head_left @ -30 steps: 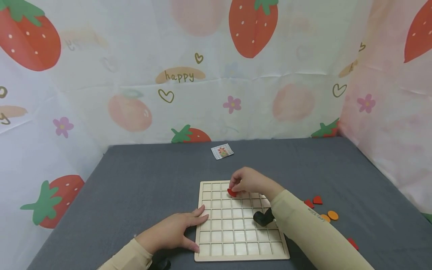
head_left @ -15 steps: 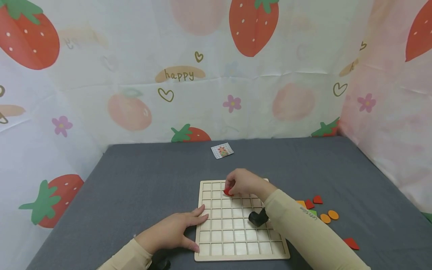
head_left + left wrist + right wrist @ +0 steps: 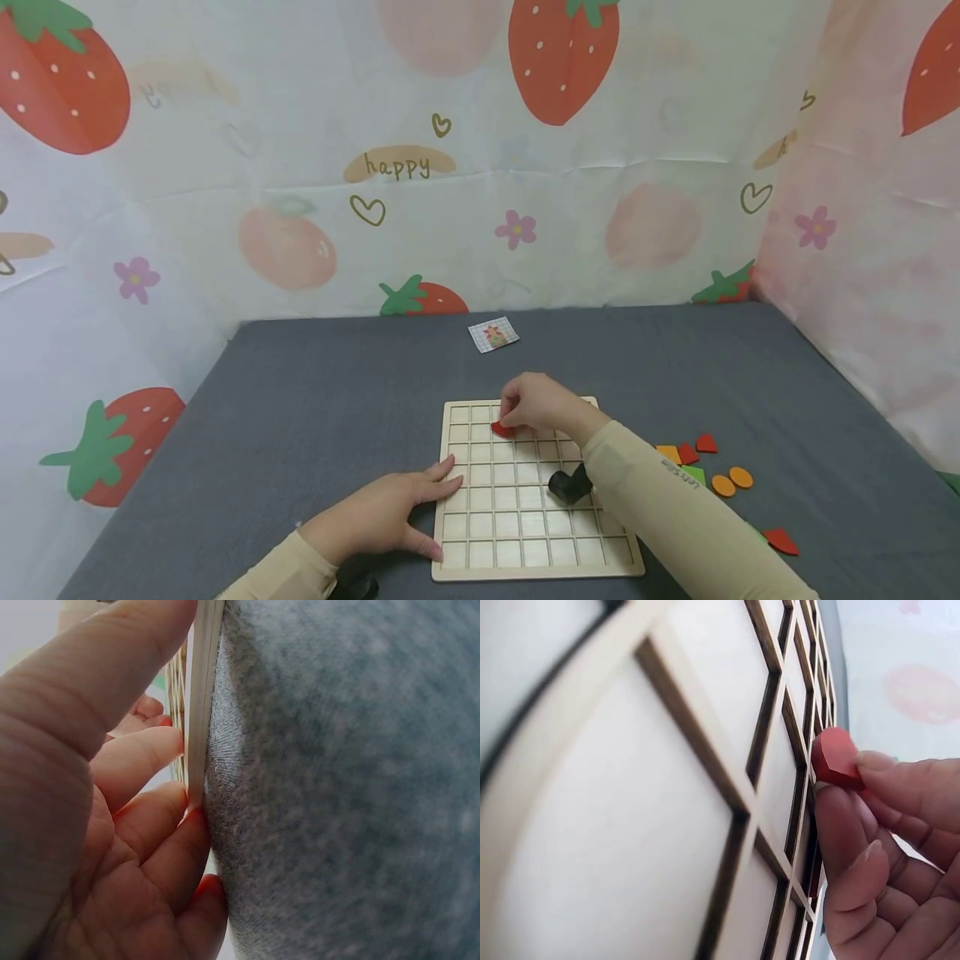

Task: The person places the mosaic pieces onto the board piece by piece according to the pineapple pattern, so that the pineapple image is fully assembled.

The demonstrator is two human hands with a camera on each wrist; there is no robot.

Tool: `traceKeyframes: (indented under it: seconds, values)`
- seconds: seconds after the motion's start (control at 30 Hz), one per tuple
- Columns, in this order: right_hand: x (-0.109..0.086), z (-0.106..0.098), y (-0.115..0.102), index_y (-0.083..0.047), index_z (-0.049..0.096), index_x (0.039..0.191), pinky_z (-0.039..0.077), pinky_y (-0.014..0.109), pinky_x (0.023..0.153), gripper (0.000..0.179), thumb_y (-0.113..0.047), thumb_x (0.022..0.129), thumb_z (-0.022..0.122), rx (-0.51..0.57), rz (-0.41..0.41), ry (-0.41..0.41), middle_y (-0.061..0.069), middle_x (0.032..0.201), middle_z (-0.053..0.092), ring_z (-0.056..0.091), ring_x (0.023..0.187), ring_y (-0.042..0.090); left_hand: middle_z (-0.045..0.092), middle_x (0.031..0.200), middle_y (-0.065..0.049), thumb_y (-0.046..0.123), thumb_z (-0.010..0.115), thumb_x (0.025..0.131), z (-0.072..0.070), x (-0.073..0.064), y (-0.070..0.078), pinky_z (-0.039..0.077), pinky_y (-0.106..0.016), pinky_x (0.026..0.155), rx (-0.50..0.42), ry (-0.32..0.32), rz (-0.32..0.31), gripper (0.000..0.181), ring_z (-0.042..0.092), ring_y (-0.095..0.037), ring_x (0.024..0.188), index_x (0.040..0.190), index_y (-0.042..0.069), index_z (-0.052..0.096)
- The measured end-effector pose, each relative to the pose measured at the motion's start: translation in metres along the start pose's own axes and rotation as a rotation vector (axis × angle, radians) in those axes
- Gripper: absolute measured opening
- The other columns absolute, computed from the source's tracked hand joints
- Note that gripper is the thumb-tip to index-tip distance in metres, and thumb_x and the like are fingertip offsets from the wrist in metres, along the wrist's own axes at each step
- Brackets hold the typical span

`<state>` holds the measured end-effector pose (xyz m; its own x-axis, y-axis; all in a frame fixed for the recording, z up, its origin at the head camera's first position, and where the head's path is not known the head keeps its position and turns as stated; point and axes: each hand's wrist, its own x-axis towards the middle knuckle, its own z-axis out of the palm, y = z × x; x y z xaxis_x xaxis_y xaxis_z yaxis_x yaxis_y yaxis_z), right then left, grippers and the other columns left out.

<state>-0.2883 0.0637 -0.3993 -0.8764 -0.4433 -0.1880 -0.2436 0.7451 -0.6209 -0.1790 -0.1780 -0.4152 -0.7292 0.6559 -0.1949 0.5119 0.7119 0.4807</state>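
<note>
A pale wooden board [image 3: 536, 573] with raised grid lines lies on the grey cloth. My right hand [image 3: 542, 406] is over its far rows and pinches a small red piece [image 3: 836, 757] between thumb and fingertips. In the head view this red piece [image 3: 501, 429] sits low over the second row, partly covered by the fingers. Close up, it is thick with a rounded end, touching or nearly touching the grid. My left hand [image 3: 390, 508] rests along the board's left edge, fingers extended; in the left wrist view its fingertips [image 3: 171, 742] touch the board's side.
Right of the board lie red pieces [image 3: 707, 443], two orange discs [image 3: 740, 477], a green piece [image 3: 694, 474] and an orange-yellow piece [image 3: 669, 453]. A red piece [image 3: 782, 542] lies nearer, by the right sleeve. A printed card [image 3: 493, 335] lies beyond the board. Patterned curtains surround the table.
My right hand has shifted slightly left with the red piece and lowered it towards the grid. More of the pieces at the right show past the sleeve. The left hand keeps its place.
</note>
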Motion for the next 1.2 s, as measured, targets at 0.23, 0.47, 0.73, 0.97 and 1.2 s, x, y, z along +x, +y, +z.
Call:
traceKeyframes:
  seconds: [0.23, 0.47, 0.73, 0.97, 1.2]
  values:
    - [0.0, 0.0009, -0.0041, -0.013, 0.064, 0.066, 0.042, 0.028, 0.059, 0.015, -0.013, 0.078, 0.072, -0.002, 0.022, 0.029, -0.003, 0.069, 0.06, 0.051, 0.066, 0.015, 0.025, 0.149, -0.003, 0.056, 0.069, 0.067, -0.0004, -0.0006, 0.0002, 0.035, -0.038, 0.101, 0.001, 0.002, 0.005, 0.087, 0.035, -0.021, 0.13, 0.14, 0.02, 0.038]
    - [-0.0004, 0.0016, -0.0054, -0.01, 0.068, 0.075, 0.049, 0.028, 0.059, 0.008, -0.006, 0.081, 0.067, 0.086, 0.051, -0.003, 0.002, 0.071, 0.062, 0.06, 0.064, 0.014, 0.024, 0.149, -0.003, 0.056, 0.069, 0.067, -0.0012, -0.0001, 0.0016, 0.034, -0.04, 0.101, -0.007, -0.013, 0.001, 0.088, 0.034, -0.021, 0.131, 0.141, 0.02, 0.037]
    - [-0.0002, 0.0016, -0.0042, -0.013, 0.071, 0.094, 0.051, 0.029, 0.056, 0.024, 0.002, 0.083, 0.057, 0.13, 0.055, -0.076, 0.008, 0.072, 0.061, 0.063, 0.057, 0.017, 0.025, 0.149, -0.003, 0.057, 0.069, 0.066, -0.0015, 0.0001, 0.0021, 0.035, -0.038, 0.1, -0.007, -0.012, 0.001, 0.088, 0.035, -0.02, 0.13, 0.14, 0.021, 0.037]
    - [0.0026, 0.0015, -0.0013, -0.016, 0.069, 0.086, 0.047, 0.025, 0.058, 0.011, -0.008, 0.079, 0.07, 0.044, 0.032, -0.044, 0.001, 0.075, 0.061, 0.058, 0.066, 0.014, 0.024, 0.149, -0.002, 0.057, 0.068, 0.067, -0.0013, -0.0001, 0.0022, 0.035, -0.039, 0.1, -0.008, -0.017, -0.004, 0.088, 0.035, -0.021, 0.131, 0.14, 0.022, 0.037]
    - [0.0038, -0.0002, 0.0001, -0.017, 0.071, 0.087, 0.046, 0.026, 0.064, 0.014, -0.006, 0.078, 0.07, 0.0, 0.006, -0.026, -0.003, 0.075, 0.063, 0.055, 0.073, 0.013, 0.025, 0.149, -0.002, 0.058, 0.068, 0.066, -0.0008, 0.0009, 0.0009, 0.035, -0.039, 0.1, -0.006, -0.022, -0.007, 0.088, 0.035, -0.02, 0.131, 0.14, 0.022, 0.037]
